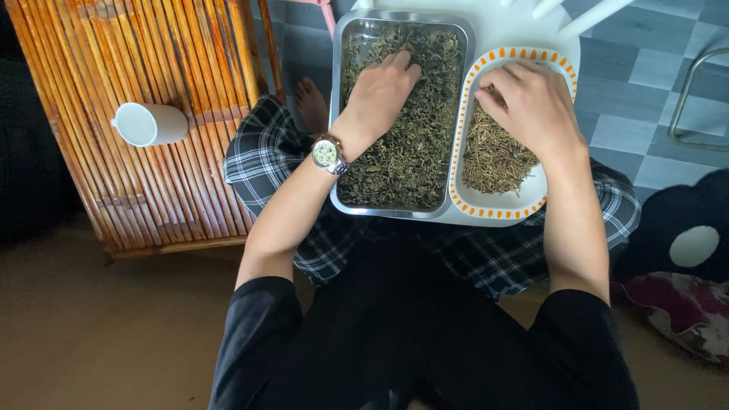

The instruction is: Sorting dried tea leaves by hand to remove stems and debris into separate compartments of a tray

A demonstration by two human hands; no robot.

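A bamboo-slat table (144,114) stands at left with a white mug (148,124) lying on its side. On the lap, a steel tray (456,34) holds dark dried leaves (410,144); the left hand (383,91), fingers curled, presses into them. The right hand (535,102) pinches pale stems (493,156) over an orange-trimmed white dish (531,201). Small, light pinches probably sort cleanest. No packages or labels show.
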